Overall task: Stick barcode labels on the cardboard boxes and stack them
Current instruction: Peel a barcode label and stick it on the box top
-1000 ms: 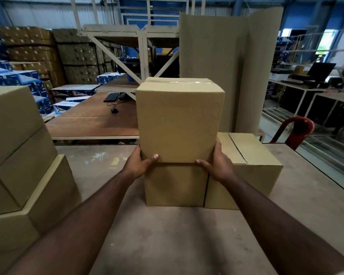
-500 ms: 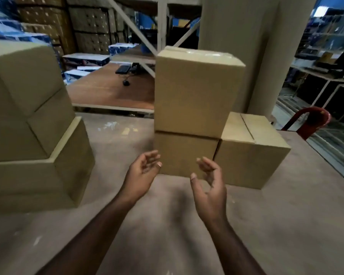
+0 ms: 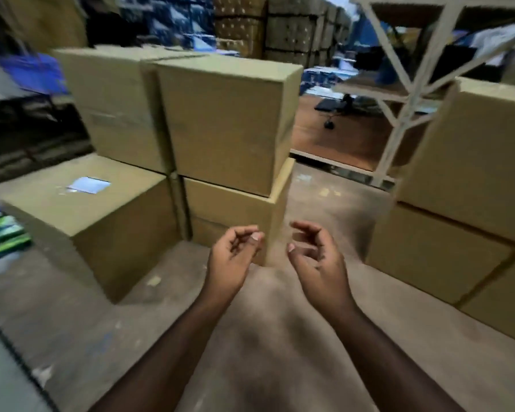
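- Both hands are empty and hover over the dusty brown table [image 3: 250, 337]: the left hand [image 3: 232, 260] and the right hand [image 3: 318, 263] have loosely curled fingers, palms half turned toward each other, touching nothing.
- Just beyond the hands stands a two-high stack of plain brown cardboard boxes; its upper box [image 3: 226, 120] sits askew on the lower box [image 3: 229, 215], leaving a strip of the lower one's top bare on the right.
- Left of that stack, touching it, is a low brown cardboard box [image 3: 95, 215] with a pale blue-white label sheet [image 3: 89, 184] lying on its top.
- Right of the stack, well apart, a second brown cardboard stack [image 3: 464, 188] stands.
- Risk, as I judge it: the askew upper box could slide or tip if another is set on it or it is bumped while reaching.
- The frame is blurred, so whether any box already carries a barcode cannot be told; a box could be skipped or labelled twice.
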`<state>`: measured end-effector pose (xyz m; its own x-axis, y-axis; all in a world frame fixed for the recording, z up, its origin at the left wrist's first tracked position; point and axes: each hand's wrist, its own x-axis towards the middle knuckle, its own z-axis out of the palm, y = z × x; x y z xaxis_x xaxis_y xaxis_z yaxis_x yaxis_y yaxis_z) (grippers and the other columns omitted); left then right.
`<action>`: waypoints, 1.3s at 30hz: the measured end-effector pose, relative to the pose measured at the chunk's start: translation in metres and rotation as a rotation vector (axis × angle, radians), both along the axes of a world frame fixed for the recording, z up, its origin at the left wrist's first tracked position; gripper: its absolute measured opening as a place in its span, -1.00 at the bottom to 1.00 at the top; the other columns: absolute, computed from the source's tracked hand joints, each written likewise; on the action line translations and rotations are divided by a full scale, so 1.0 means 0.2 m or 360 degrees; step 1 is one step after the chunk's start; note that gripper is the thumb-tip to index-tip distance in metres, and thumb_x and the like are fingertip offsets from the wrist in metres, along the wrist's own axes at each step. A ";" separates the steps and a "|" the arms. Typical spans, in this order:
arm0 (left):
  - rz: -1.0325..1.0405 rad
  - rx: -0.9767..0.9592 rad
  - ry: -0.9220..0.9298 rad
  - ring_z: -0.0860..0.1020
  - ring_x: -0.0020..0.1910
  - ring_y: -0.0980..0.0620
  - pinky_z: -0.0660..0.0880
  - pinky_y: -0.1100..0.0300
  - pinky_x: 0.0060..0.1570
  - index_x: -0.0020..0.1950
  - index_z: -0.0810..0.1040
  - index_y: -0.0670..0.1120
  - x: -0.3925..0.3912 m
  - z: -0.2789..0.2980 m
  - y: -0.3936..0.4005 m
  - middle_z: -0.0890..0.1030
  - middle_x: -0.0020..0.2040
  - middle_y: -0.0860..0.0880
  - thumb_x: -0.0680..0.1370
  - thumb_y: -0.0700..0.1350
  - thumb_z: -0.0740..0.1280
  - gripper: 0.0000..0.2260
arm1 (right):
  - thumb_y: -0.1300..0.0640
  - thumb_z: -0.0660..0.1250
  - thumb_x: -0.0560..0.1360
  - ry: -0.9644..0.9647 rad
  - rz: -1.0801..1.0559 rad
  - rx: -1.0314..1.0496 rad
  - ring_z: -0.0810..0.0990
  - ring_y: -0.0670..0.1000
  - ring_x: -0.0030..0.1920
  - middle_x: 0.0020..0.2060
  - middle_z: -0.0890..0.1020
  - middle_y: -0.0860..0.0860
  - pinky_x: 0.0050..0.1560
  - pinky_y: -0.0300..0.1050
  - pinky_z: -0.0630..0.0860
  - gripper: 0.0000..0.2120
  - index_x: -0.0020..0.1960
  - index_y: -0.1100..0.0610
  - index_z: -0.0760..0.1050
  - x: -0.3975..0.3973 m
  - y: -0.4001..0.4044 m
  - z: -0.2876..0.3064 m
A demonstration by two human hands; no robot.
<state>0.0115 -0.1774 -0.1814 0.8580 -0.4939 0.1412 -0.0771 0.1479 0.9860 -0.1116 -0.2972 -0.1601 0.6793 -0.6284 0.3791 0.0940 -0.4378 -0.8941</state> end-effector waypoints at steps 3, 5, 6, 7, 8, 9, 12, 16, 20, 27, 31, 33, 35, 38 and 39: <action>0.0237 -0.0020 -0.0139 0.59 -0.13 0.17 0.52 0.26 -0.03 0.16 0.59 -0.15 0.31 0.09 -0.01 0.67 -0.05 -0.04 0.59 -0.21 0.45 -0.83 | 0.19 0.45 0.58 0.0047 0.0009 0.0173 0.56 -0.18 0.26 0.27 0.56 -0.19 0.17 -0.27 0.57 -0.51 0.44 -0.07 0.41 0.27 -0.02 0.13; 0.0305 0.0028 -0.0126 0.57 -0.09 0.16 0.49 0.25 0.03 0.22 0.51 -0.12 0.51 0.17 -0.05 0.60 -0.02 0.04 0.56 -0.15 0.48 -0.72 | 0.11 0.47 0.57 0.0094 -0.0060 0.0246 0.50 -0.06 0.38 0.40 0.50 -0.13 0.36 -0.04 0.53 -0.41 0.53 -0.04 0.32 0.44 -0.07 0.20; 0.0313 0.0098 -0.0125 0.57 -0.01 0.10 0.49 0.21 0.09 0.30 0.47 -0.12 0.60 0.20 -0.06 0.57 0.04 0.05 0.55 -0.08 0.50 -0.61 | 0.07 0.48 0.57 0.0126 -0.0090 0.0259 0.46 -0.04 0.42 0.45 0.45 -0.12 0.42 0.01 0.48 -0.35 0.57 -0.03 0.27 0.51 -0.09 0.22; 0.0310 0.0200 -0.0140 0.56 0.10 0.05 0.49 0.18 0.17 0.39 0.43 -0.13 0.70 0.21 -0.07 0.55 0.14 0.03 0.53 0.01 0.52 -0.48 | 0.04 0.48 0.56 0.0148 -0.0114 0.0265 0.43 -0.06 0.42 0.46 0.42 -0.12 0.45 0.01 0.44 -0.28 0.61 -0.01 0.21 0.58 -0.12 0.25; 0.0307 0.0294 -0.0146 0.54 0.22 0.00 0.48 0.14 0.28 0.48 0.37 -0.13 0.79 0.23 -0.07 0.53 0.28 -0.01 0.49 0.10 0.54 -0.33 | 0.01 0.49 0.56 0.0172 -0.0146 0.0260 0.41 -0.08 0.41 0.46 0.40 -0.12 0.46 -0.01 0.41 -0.22 0.64 0.00 0.15 0.64 -0.14 0.27; 0.0304 0.0360 -0.0137 0.51 0.32 -0.04 0.46 0.08 0.37 0.53 0.32 -0.12 0.87 0.24 -0.07 0.48 0.40 -0.06 0.44 0.19 0.56 -0.20 | -0.05 0.49 0.55 0.0207 -0.0205 0.0202 0.42 -0.05 0.42 0.49 0.40 -0.09 0.47 -0.01 0.40 -0.17 0.66 0.01 0.10 0.69 -0.18 0.29; 0.0360 0.0456 -0.0149 0.48 0.42 -0.10 0.45 -0.06 0.43 0.56 0.30 -0.12 1.05 0.26 -0.07 0.40 0.50 -0.10 0.27 0.40 0.53 0.03 | -0.25 0.45 0.52 0.0432 -0.0445 -0.0168 0.39 0.18 0.53 0.59 0.36 0.06 0.46 0.12 0.41 -0.07 0.68 -0.02 0.00 0.80 -0.31 0.31; 0.0516 0.0464 -0.0083 0.44 0.47 -0.15 0.44 -0.13 0.43 0.61 0.25 -0.09 1.16 0.27 -0.10 0.42 0.52 -0.12 0.12 0.57 0.43 0.22 | -0.34 0.41 0.51 0.0511 -0.0393 -0.0079 0.34 0.21 0.57 0.62 0.30 0.08 0.47 0.16 0.39 0.00 0.70 -0.04 -0.08 0.88 -0.42 0.32; 0.0531 0.0547 -0.0121 0.38 0.51 -0.20 0.43 -0.17 0.43 0.65 0.16 -0.09 1.19 0.26 -0.17 0.32 0.57 -0.14 0.39 0.32 0.52 0.00 | -0.20 0.28 0.65 0.0361 -0.0100 -0.0015 0.34 0.09 0.57 0.62 0.30 -0.04 0.47 0.02 0.35 -0.25 0.70 -0.10 -0.01 0.89 -0.47 0.26; 0.0535 0.0636 -0.0297 0.46 0.36 -0.21 0.42 -0.07 0.42 0.54 0.38 0.05 1.15 0.20 -0.25 0.40 0.39 -0.14 0.28 0.51 0.43 -0.06 | -0.27 0.33 0.60 0.0194 -0.0098 0.0201 0.45 -0.02 0.48 0.50 0.46 -0.17 0.48 0.10 0.45 -0.32 0.64 -0.24 0.15 0.79 -0.51 0.19; 0.0509 0.0561 -0.0563 0.49 0.31 -0.16 0.40 -0.04 0.42 0.48 0.48 0.01 0.94 0.16 -0.24 0.51 0.30 -0.16 0.38 0.39 0.44 -0.23 | -0.29 0.32 0.59 0.0031 -0.0239 0.0230 0.47 -0.12 0.46 0.48 0.47 -0.22 0.49 0.07 0.45 -0.33 0.63 -0.22 0.20 0.54 -0.44 0.19; 0.0353 0.0373 -0.0487 0.54 0.30 -0.07 0.51 -0.10 0.34 0.48 0.46 0.06 0.78 0.14 -0.21 0.52 0.34 -0.07 0.36 0.39 0.44 -0.23 | -0.36 0.34 0.54 -0.0050 -0.0305 0.0187 0.41 -0.18 0.50 0.52 0.43 -0.24 0.53 0.02 0.39 -0.25 0.64 -0.21 0.19 0.35 -0.36 0.16; 0.0190 0.0226 -0.0381 0.57 0.30 0.04 0.56 -0.09 0.29 0.46 0.45 0.17 0.58 0.13 -0.16 0.54 0.38 0.02 0.36 0.35 0.50 -0.29 | -0.32 0.37 0.53 -0.0112 -0.0392 0.0195 0.35 -0.24 0.53 0.56 0.38 -0.24 0.56 -0.08 0.32 -0.21 0.66 -0.17 0.16 0.13 -0.28 0.11; 0.0069 0.0084 -0.0361 0.59 0.30 0.11 0.57 -0.05 0.30 0.42 0.49 0.20 0.25 0.12 -0.09 0.55 0.37 0.02 0.43 0.17 0.57 -0.41 | -0.15 0.41 0.53 -0.0226 -0.0512 0.0266 0.35 -0.35 0.48 0.48 0.40 -0.39 0.49 -0.27 0.35 -0.24 0.65 -0.18 0.19 -0.20 -0.13 0.05; 0.0054 0.0056 -0.0367 0.59 0.28 0.15 0.58 0.02 0.28 0.40 0.51 0.21 0.13 0.11 -0.07 0.55 0.36 0.03 0.46 0.08 0.58 -0.46 | -0.05 0.42 0.54 -0.0261 -0.0543 0.0298 0.40 -0.42 0.40 0.40 0.44 -0.49 0.40 -0.37 0.40 -0.27 0.64 -0.16 0.21 -0.32 -0.08 0.02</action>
